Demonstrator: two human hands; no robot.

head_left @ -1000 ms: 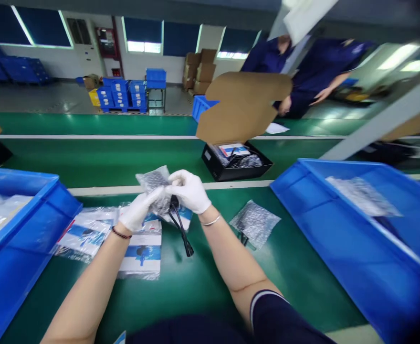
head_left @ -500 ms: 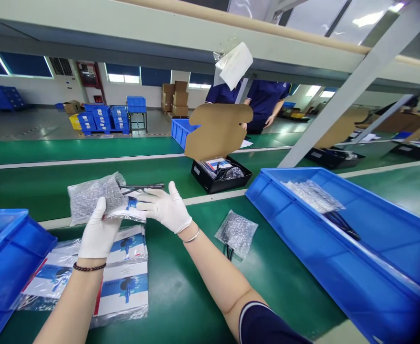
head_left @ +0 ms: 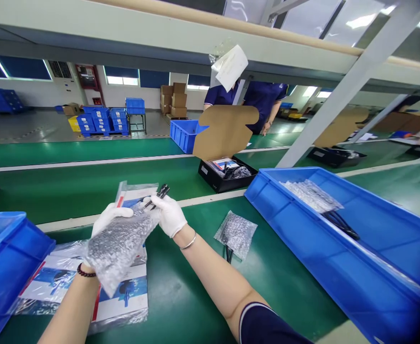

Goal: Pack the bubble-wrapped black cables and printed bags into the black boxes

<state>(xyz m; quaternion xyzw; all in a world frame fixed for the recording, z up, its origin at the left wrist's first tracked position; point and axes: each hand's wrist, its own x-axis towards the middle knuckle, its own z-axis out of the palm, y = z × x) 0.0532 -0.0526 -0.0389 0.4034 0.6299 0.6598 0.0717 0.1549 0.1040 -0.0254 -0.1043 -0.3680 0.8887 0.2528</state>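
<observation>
My left hand point(head_left: 109, 217), in a white glove, grips a bubble-wrap bag point(head_left: 119, 248) together with a bagged leaflet point(head_left: 133, 193) that stands up behind it. My right hand point(head_left: 169, 215), also gloved, holds the top end of the same bundle, where a black cable point(head_left: 161, 192) sticks out. Under my hands a stack of bagged leaflets point(head_left: 122, 298) lies on the green belt point(head_left: 181, 296). Another bubble-wrap bag point(head_left: 236, 233) with a cable lies on the belt to the right.
A blue bin point(head_left: 342, 267) with bagged cables stands at the right, another blue bin point(head_left: 5, 260) at the left. An open black box point(head_left: 227, 177) with a cardboard lid sits on the far belt. People in blue shirts point(head_left: 263, 102) stand beyond it.
The bundle has turned over: the bubble-wrap bag now hangs down in front of my left hand and the leaflet stands behind. My right hand closed on the cable end.
</observation>
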